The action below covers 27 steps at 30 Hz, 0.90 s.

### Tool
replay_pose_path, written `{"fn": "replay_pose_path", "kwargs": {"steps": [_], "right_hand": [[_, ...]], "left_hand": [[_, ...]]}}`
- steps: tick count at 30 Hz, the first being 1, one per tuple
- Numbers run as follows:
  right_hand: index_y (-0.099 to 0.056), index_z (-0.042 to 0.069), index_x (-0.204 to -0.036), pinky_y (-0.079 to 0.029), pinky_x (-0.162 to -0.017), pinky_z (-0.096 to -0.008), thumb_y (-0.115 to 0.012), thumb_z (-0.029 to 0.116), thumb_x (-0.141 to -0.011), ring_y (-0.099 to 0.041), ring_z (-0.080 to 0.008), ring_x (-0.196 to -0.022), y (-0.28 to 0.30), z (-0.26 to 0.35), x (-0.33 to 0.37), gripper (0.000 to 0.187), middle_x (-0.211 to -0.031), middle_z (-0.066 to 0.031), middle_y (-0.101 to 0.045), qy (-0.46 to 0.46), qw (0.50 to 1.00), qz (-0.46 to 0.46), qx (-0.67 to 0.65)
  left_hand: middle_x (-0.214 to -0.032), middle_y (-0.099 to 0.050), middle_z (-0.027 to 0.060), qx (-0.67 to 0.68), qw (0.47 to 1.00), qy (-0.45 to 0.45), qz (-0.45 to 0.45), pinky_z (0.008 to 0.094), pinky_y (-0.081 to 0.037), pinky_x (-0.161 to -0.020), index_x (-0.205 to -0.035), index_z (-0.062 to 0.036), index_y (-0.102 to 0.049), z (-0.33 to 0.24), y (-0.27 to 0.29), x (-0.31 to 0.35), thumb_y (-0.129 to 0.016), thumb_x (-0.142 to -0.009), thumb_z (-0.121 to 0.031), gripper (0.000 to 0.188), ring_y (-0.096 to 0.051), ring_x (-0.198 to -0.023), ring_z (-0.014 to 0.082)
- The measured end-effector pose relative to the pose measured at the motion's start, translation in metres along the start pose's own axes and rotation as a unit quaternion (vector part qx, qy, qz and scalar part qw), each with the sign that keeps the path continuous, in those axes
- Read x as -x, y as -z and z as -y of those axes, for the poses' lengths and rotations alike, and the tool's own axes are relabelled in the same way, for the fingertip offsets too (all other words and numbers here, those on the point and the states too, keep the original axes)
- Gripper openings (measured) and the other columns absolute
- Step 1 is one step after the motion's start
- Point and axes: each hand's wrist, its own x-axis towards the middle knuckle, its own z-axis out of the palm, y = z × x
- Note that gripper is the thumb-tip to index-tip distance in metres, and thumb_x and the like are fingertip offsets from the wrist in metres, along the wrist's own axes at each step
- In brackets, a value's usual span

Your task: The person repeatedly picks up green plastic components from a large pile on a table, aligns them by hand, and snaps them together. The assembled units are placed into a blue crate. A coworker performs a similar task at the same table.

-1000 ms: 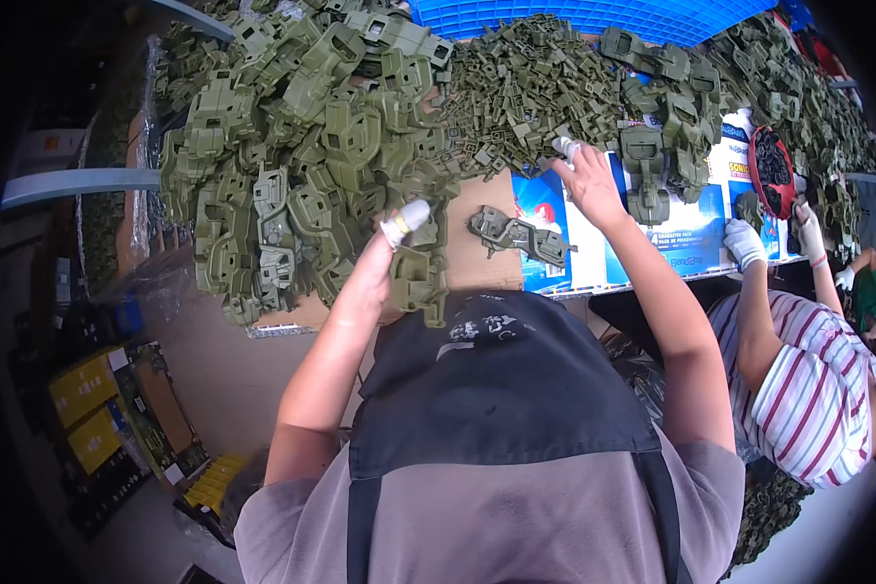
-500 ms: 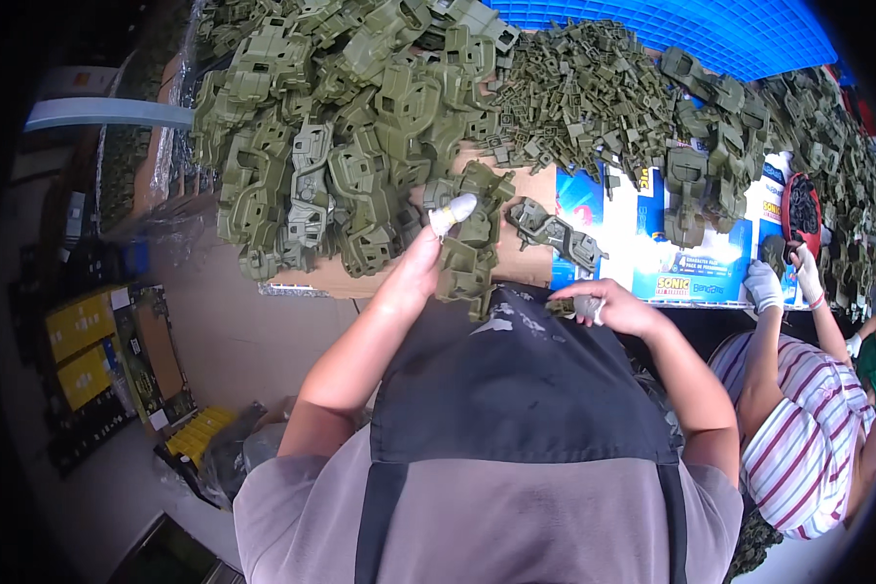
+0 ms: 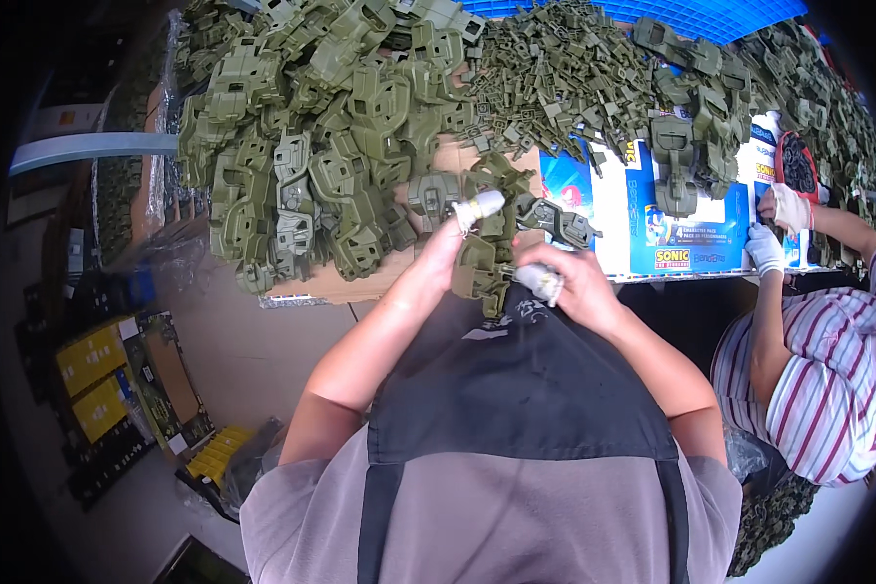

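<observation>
Both hands hold one olive plastic part point(image 3: 485, 268) upright between them, left hand point(image 3: 448, 248) gripping higher, right hand point(image 3: 569, 282) lower

An olive-green moulded plastic part point(image 3: 485, 265), blocky and ribbed, is gripped between the left hand point(image 3: 450, 243) and right hand point(image 3: 566, 284), hanging upright below the left's taped fingertip, just before the heaped matching parts point(image 3: 311, 165).

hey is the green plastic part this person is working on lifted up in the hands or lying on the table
Lifted. The green part is gripped between the left hand and right hand, at the table's near edge, in front of the dark apron.
</observation>
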Motion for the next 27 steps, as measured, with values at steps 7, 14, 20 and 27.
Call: {"fn": "replay_pose_path", "kwargs": {"steps": [7, 14, 20, 27], "right_hand": [[-0.062, 0.006, -0.093, -0.047, -0.079, -0.0371, -0.062, 0.014, -0.078, -0.061, -0.031, -0.088, 0.01, 0.0, -0.009, 0.017, -0.09, -0.0141, -0.065, 0.038, 0.986, 0.127, 0.1], [-0.06, 0.003, -0.095, -0.047, -0.076, -0.0399, -0.057, 0.006, -0.077, -0.06, -0.0344, -0.086, 0.016, 0.008, -0.021, 0.018, -0.09, -0.0164, -0.063, 0.01, 0.971, 0.222, 0.093], [-0.059, 0.002, -0.093, -0.047, -0.073, -0.039, -0.058, 0.003, -0.076, -0.06, -0.0332, -0.085, 0.0, -0.002, -0.01, 0.018, -0.089, -0.0143, -0.063, 0.042, 0.977, 0.187, 0.094], [-0.059, 0.004, -0.102, -0.045, -0.084, -0.0363, -0.06, 0.007, -0.078, -0.057, -0.0277, -0.101, -0.003, -0.017, -0.01, 0.025, -0.1, -0.0114, -0.063, 0.008, 0.979, 0.204, -0.001]], "left_hand": [[-0.082, -0.063, 0.0097, -0.01, 1.0, 0.016, -0.02, 0.0331, -0.055, -0.058, -0.102, -0.0054, -0.056, 0.005, -0.004, -0.001, -0.056, -0.085, -0.028, 0.029, -0.064, -0.071, 0.0208], [-0.089, -0.062, 0.0086, -0.074, 0.997, 0.014, -0.025, 0.031, -0.054, -0.061, -0.108, -0.0053, -0.055, 0.005, -0.023, -0.003, -0.056, -0.085, -0.028, 0.032, -0.063, -0.072, 0.0165], [-0.092, -0.061, 0.0088, -0.12, 0.988, 0.043, -0.082, 0.0304, -0.054, -0.065, -0.113, -0.0064, -0.052, 0.008, -0.016, 0.004, -0.054, -0.087, -0.027, 0.033, -0.063, -0.074, 0.0177], [-0.099, -0.059, 0.0118, -0.09, 0.993, -0.034, -0.061, 0.034, -0.055, -0.067, -0.115, -0.0054, -0.049, 0.015, -0.008, 0.0, -0.048, -0.091, -0.029, 0.034, -0.064, -0.077, 0.0214]]}}
